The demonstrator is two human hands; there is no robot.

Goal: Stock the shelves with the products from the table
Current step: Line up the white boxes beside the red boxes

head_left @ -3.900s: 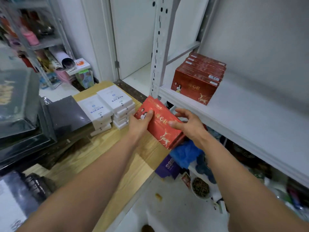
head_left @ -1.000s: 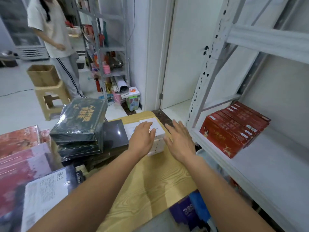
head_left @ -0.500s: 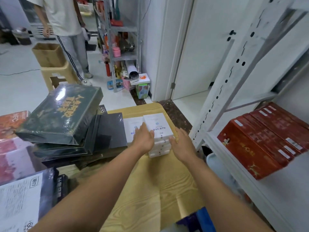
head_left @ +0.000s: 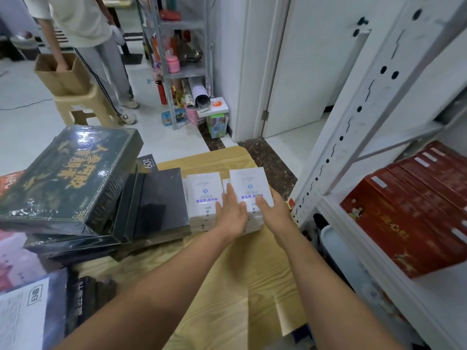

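Where my hands were: both on the right stack (head_left: 249, 184) of white boxes, at the far end of the wooden table (head_left: 227, 286).
Left hand (head_left: 231, 214): fingers curled over that stack's left edge, thumb on the top box, knuckles just beside the left stack (head_left: 202, 195).
Right hand (head_left: 273, 213): thumb lay on the top box; fingers wrapped round the right side, their tips hidden.
Dark boxes (head_left: 75, 178): piled in shiny film, just left of the white ones.
Red boxes (head_left: 417, 210): stood in a row on the white shelf (head_left: 442, 286) to my right.
Beyond the table: another person (head_left: 83, 21) reached into a cardboard box (head_left: 60, 72) on a stool (head_left: 83, 104).
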